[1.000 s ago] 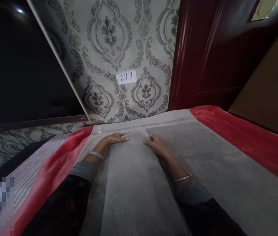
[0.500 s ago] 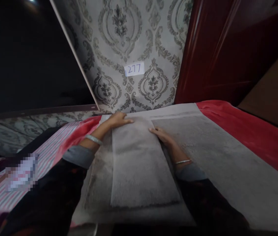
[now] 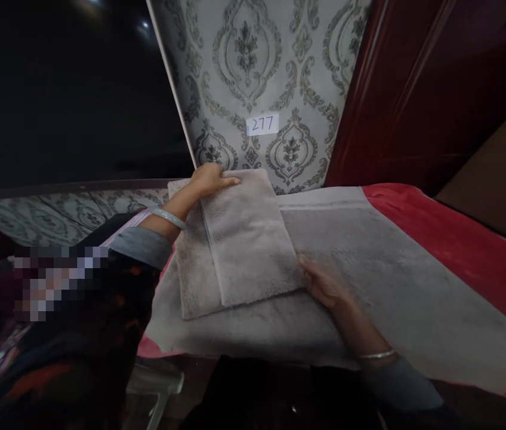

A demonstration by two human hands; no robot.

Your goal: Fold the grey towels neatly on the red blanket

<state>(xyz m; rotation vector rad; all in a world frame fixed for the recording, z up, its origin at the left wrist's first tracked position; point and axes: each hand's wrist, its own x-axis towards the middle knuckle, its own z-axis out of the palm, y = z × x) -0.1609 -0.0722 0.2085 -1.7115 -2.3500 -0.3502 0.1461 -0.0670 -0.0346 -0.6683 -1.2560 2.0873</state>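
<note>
A folded grey-beige plush towel (image 3: pixel 253 239) lies at a slant, its far end raised towards the wall. My left hand (image 3: pixel 210 179) is closed over that far edge, the thumb on top and the fingers out of sight behind it. By the near right corner is my right hand (image 3: pixel 324 283), smeared by motion, its fingertips at the towel's edge. Whether those fingers pinch the corner is hard to make out. Beneath the towel spreads a larger grey cloth (image 3: pixel 360 257).
Red fabric (image 3: pixel 414 209) shows beyond the grey cloth on the right. A large black screen (image 3: pixel 69 89) stands at the left. Behind are patterned wallpaper (image 3: pixel 217 83) with a paper label (image 3: pixel 262 124) reading 277, and a dark red wooden panel (image 3: pixel 382 107). A pale stool-like leg (image 3: pixel 163 388) shows below.
The towel's far end has risen towards the wall and the towel has turned askew. My right hand has moved from its far right side to the near right corner. The view has shifted left.
</note>
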